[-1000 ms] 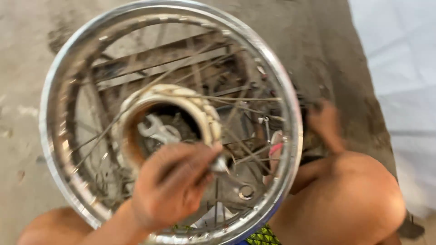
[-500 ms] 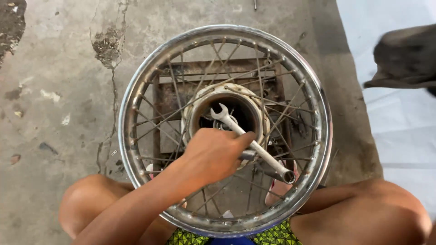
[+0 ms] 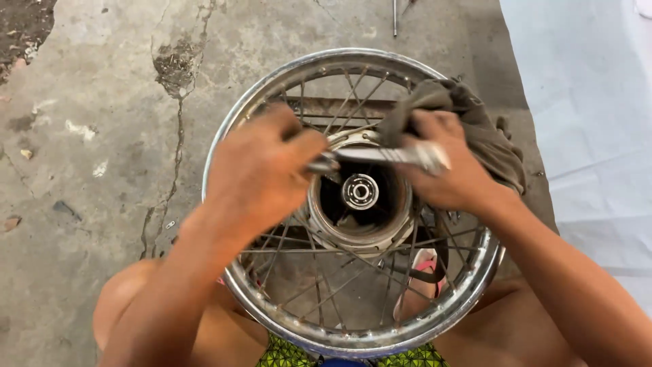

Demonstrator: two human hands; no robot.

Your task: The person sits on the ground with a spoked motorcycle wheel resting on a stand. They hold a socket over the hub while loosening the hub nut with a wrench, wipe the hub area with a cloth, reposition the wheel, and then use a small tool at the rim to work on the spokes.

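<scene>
**Wiping a spanner over the wheel hub**

A spoked wheel (image 3: 353, 204) lies flat on the cracked concrete floor (image 3: 88, 136), its chrome rim just in front of the person's knees, with a rusty metal frame (image 3: 339, 107) showing through the far spokes. Above the open hub (image 3: 358, 194) both hands meet on a long metal spanner (image 3: 380, 155), held level from left to right. The left hand (image 3: 261, 170) is closed around the spanner's left end. The right hand (image 3: 445, 170) grips the right end through a grey rag (image 3: 468, 119), fingers curled over cloth and tool together — the rag bunches up toward the far right of the rim.

The step in hand looks like cleaning the spanner with the rag, the hub's centre bearing (image 3: 359, 191) left bare below. The next move probably calls for a steady left grip while the rag slides along the shaft — without letting loose cloth catch in the spokes. A white sheet (image 3: 584, 102) covers the ground on the right.
</scene>
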